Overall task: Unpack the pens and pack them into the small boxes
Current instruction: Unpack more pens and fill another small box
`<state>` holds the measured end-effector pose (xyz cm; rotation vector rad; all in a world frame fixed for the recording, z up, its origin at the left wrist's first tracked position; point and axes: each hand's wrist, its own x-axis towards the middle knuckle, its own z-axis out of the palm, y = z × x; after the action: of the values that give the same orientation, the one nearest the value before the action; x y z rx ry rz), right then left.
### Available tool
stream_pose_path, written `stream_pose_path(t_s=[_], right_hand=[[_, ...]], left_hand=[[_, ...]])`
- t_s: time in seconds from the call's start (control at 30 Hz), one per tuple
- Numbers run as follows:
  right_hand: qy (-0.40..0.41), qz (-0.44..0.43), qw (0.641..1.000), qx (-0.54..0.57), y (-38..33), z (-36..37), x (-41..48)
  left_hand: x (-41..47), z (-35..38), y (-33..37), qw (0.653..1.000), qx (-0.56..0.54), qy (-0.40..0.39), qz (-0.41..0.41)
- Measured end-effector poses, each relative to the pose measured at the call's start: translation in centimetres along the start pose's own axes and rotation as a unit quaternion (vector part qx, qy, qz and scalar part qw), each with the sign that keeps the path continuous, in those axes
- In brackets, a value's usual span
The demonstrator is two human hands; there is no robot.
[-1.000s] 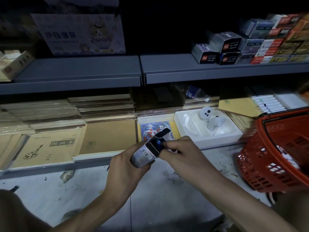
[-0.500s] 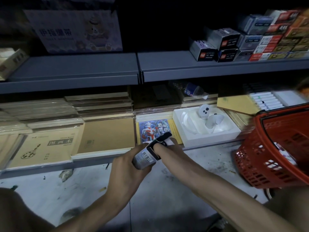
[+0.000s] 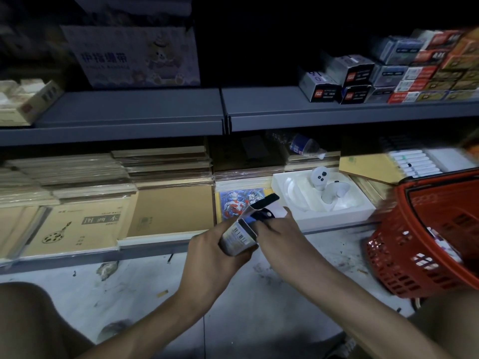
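Dim aisle, grey floor (image 3: 145, 294) under your forearms. Nearest: your left hand (image 3: 215, 252) wraps the lower body of the small box (image 3: 237, 238), barcode face up. Long axis runs from your left palm up and away to the right; open mouth at the far end, tuck flap (image 3: 267, 200) standing up. Your right hand (image 3: 282, 234) sits just right of the mouth, fingers touching it; whether they pinch anything, cannot tell. Judgement: the coming move runs along that axis, and the right hand is nearer the mouth. Red basket (image 3: 404, 255) well to your right. Beyond, white pens (image 3: 414, 161) on the lower shelf; stacked boxes (image 3: 357, 76) above.
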<state>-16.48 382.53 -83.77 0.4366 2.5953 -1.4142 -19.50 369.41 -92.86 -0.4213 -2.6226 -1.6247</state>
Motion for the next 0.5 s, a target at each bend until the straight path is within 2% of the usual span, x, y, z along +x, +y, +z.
stream_pose_path(t_s=[0.1,0.2,0.27,0.37,0.5], right_hand=[[-0.014,0.037,0.999,0.005,0.0,-1.2,-0.6],[-0.086,0.106,0.99,0.015,0.3,-1.8,0.7],[-0.078,0.156,0.982,0.077,1.3,-1.8,1.9],[-0.077,0.128,0.982,0.12,1.4,-2.3,1.0],[-0.068,0.075,0.995,0.009,2.3,-2.2,0.4]], left_hand=[[0.2,0.1,0.3,1.0,-0.008,-0.009,0.005],[0.2,0.0,0.5,0.999,-0.024,-0.027,0.01],[0.5,-0.1,0.5,0.999,-0.036,-0.04,0.004],[0.7,0.0,0.4,0.998,-0.028,-0.052,0.008],[0.7,0.3,0.8,0.998,-0.012,-0.062,0.023]])
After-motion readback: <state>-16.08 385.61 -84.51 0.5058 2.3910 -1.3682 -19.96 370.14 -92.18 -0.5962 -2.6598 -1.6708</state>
